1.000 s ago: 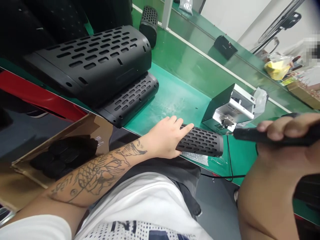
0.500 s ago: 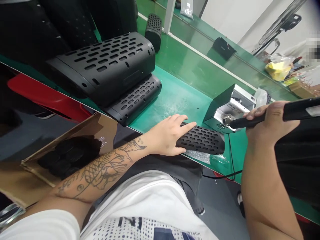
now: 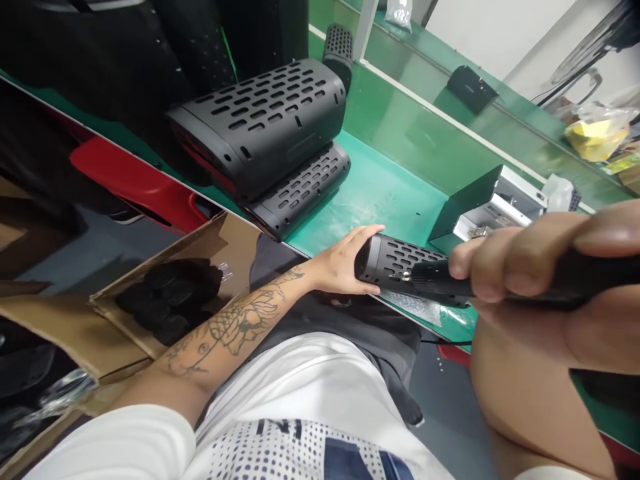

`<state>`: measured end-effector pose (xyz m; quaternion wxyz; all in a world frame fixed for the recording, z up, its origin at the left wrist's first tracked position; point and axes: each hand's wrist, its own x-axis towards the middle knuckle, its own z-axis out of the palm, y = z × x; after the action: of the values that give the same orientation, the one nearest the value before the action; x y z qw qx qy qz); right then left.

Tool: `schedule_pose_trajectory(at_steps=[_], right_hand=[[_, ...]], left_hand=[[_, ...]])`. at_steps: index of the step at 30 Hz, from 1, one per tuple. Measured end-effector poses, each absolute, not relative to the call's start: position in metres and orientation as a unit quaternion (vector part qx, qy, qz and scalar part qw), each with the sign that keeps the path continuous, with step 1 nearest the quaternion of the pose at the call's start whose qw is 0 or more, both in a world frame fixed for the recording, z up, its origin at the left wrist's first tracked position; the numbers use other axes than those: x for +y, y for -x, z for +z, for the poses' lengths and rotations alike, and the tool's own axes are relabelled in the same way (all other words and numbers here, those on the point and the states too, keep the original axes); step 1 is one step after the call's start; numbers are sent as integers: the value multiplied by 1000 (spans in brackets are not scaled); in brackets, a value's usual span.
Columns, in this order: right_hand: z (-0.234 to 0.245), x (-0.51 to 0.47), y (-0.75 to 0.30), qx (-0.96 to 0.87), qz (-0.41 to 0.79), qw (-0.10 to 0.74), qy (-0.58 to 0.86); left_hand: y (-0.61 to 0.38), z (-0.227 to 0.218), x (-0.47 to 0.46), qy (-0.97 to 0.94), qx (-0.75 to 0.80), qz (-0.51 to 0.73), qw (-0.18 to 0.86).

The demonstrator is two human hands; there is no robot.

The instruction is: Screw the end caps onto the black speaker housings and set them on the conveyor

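My left hand (image 3: 343, 267) is closed round the near-left end of a black slotted casing (image 3: 387, 257), fingers on the far side and thumb on the near side. The casing lies on clear bubble wrap (image 3: 407, 307) at the bench edge. In my right hand (image 3: 540, 273), fingers wrapped round it, is a black electric screwdriver (image 3: 435, 279). It points left over the casing, with a small shiny screw (image 3: 407, 275) at its tip. Whether the tip touches the casing I cannot tell. Behind my right hand stands a screw feeder (image 3: 465, 203), partly hidden.
Two more black slotted casings, a large one (image 3: 280, 127) and a smaller one (image 3: 305, 187), lie to the left on the green bench (image 3: 367, 180). Below are a red stool (image 3: 130, 177) and a cardboard box (image 3: 120, 333) holding dark parts. A shelf runs behind.
My right hand has brought the screwdriver from the screw feeder to the left, over the casing. My left hand has shifted from the casing's top to grip its end. The view has turned slightly.
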<state>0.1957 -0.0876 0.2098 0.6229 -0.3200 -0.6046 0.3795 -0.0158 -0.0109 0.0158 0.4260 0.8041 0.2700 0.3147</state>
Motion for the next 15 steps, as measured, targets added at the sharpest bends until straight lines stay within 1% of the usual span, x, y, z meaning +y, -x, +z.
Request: schedule_pose_trajectory(at_steps=[2,4,8,15], right_hand=[[203,-84,-175,-618,389,605,316],[194,-79,-163,-605,386,613,332],[178,-69,-158,-620,407,616,266],[173,-76,-158,-630,428,599,245]], left_hand=[[15,17,-11,-803,265,319,428],[15,17,-11,-801,263,322,430],[15,16,-11,-796,257,328,439],[16,19,-9,-805,258,317,430]])
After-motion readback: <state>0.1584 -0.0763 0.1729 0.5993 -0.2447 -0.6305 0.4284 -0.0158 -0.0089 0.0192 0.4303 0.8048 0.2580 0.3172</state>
